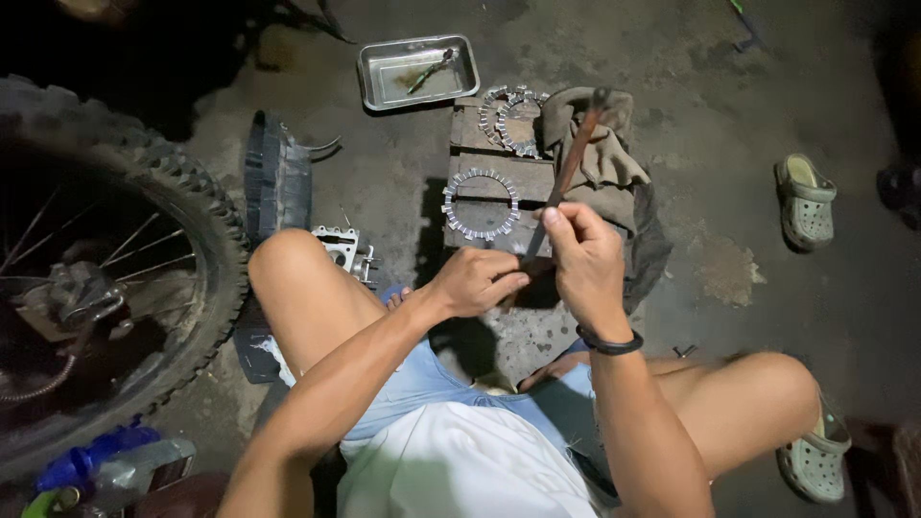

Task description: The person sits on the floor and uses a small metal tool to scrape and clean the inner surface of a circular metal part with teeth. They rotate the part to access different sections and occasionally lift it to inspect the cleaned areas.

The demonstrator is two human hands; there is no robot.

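Currently both hands grip 1 long file (568,165): right hand (581,261) pinches its middle, left hand (477,280) clenches the near end. Its long axis runs up and away, over the wooden block (499,176) holding 2 toothed rings (480,204).

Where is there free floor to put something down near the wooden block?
Bare concrete lies between the cloth and the loose sandal, and between the metal tray and the tyre. The wooden block is crowded: toothed rings, both hands.

Stained concrete floor (729,144), dim light, knobbly wheel (115,259) at left
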